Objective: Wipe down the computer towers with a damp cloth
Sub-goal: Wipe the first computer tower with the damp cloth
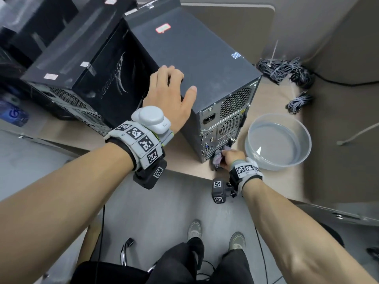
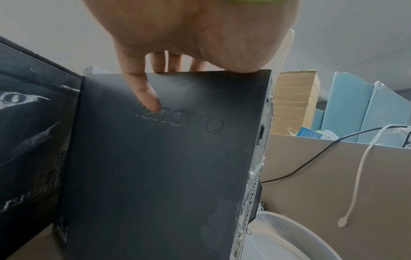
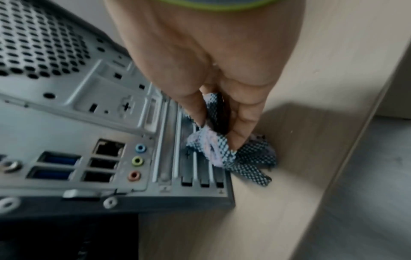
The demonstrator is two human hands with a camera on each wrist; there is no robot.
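Note:
A black computer tower [image 1: 205, 64] stands upright on the desk, its metal rear panel [image 3: 66, 123] facing me. My left hand [image 1: 170, 93] rests on the tower's top near its left edge, thumb flat on the top. In the left wrist view the little finger [image 2: 146, 95] lies down the side panel [image 2: 155, 158] by the embossed logo. My right hand [image 1: 231, 157] pinches a bunched black-and-white checked cloth [image 3: 213, 149] and holds it against the expansion slots at the rear panel's bottom right corner. The cloth [image 1: 217, 158] trails onto the desk.
A clear plastic bowl [image 1: 307, 148] of water sits on the desk right of the tower. More black towers [image 1: 82, 64] stand close on the left. Coiled cables [image 1: 283, 68] lie behind the bowl. A partition wall [image 1: 338, 99] bounds the right; the desk's front edge [image 3: 289, 176] runs close to the tower.

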